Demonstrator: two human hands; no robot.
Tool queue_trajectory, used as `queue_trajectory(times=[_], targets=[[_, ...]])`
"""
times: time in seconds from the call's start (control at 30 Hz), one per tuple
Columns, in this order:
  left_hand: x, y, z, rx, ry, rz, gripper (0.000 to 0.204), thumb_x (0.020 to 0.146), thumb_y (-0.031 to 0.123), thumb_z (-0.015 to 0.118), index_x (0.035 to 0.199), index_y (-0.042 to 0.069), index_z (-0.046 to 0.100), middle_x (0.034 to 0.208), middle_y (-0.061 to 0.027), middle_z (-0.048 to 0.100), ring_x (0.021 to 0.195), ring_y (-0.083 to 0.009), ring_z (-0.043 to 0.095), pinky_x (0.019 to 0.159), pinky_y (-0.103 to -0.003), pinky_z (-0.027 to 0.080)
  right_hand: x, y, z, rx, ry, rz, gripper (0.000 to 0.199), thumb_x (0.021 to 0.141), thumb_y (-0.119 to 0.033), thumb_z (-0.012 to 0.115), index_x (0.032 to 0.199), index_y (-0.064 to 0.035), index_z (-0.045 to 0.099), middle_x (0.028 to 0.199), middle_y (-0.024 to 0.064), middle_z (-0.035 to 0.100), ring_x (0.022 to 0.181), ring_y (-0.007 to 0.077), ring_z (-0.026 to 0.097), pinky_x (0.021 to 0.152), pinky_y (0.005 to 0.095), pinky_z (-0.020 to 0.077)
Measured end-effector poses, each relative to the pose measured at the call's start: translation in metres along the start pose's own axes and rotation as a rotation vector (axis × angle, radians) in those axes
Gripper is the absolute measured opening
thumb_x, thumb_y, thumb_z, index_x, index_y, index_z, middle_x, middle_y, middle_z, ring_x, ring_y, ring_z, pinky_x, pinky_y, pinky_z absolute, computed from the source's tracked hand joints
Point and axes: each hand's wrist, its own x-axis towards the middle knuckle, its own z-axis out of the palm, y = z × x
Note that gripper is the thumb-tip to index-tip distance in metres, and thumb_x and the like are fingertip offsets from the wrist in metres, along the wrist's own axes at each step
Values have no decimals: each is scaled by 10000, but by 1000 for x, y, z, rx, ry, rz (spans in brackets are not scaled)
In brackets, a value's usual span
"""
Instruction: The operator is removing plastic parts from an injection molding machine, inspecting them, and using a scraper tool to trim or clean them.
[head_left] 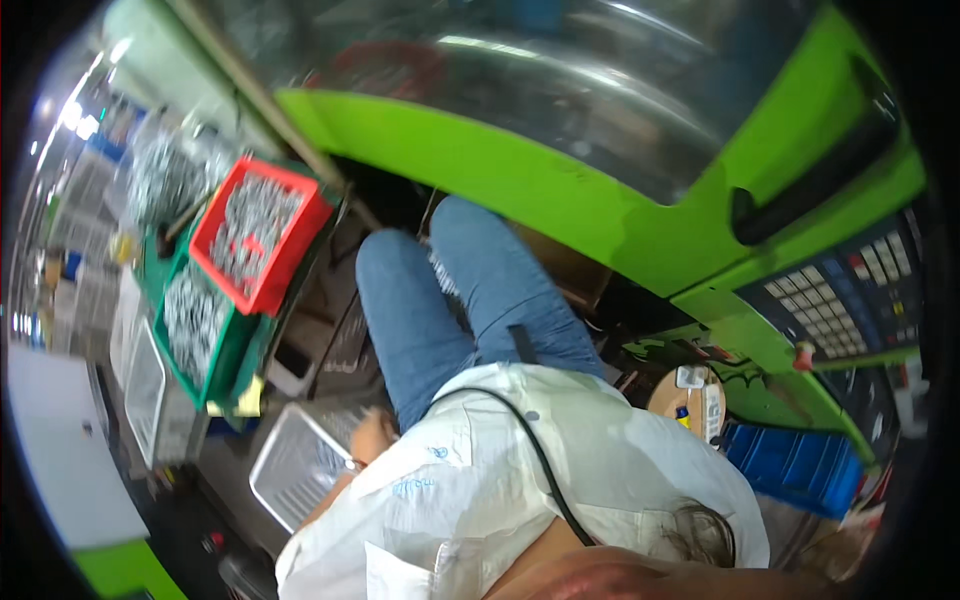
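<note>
My left hand (372,437) is low beside my left thigh, at the right rim of a white plastic basket (283,500). Its fingers are small and blurred, so whether they grip anything cannot be made out. Some clear or greyish pieces (328,462) lie inside the basket. My right hand does not show in the head view.
Left of my knees, a red bin (318,215) of small grey metal parts rests on a green bin (222,372) of similar parts. Ahead stands a green machine door (600,220) with a black handle (820,180). A keypad panel (820,310) and blue crate (790,465) are right.
</note>
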Motion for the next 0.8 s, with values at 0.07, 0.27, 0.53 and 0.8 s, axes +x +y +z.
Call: queue_trajectory(times=[0.07,0.27,0.53,0.8], targets=[[-39,-45,36,-155,-16,-219,248,842,131,579,1069,30,592,939,-206,651,836,-381,635,699,-460,507,12,0,-5,-91,-16,-34,454,830,-365,537,1116,-16,585,1085,273,623,1044,419,591,885,459,470],[-79,-72,87,-331,-28,-401,244,851,145,570,1064,29,596,937,-208,652,837,-383,636,703,-462,508,50,-8,-27,-306,-36,-133,437,851,-380,524,1075,-16,615,1084,269,624,1050,415,587,891,451,467],[-97,-74,98,-420,-45,-480,243,862,164,559,1058,28,602,934,-212,653,840,-384,638,708,-464,510,73,-33,-78,-506,-66,-166,428,858,-380,515,1052,-18,634,1078,262,628,1055,404,589,890,444,468],[-105,-73,103,-409,-77,-529,245,873,183,547,1052,26,608,931,-216,654,842,-386,639,713,-466,511,75,-47,-64,-465,-112,-222,428,856,-375,508,1050,-14,634,1069,261,630,1054,402,589,884,439,472]])
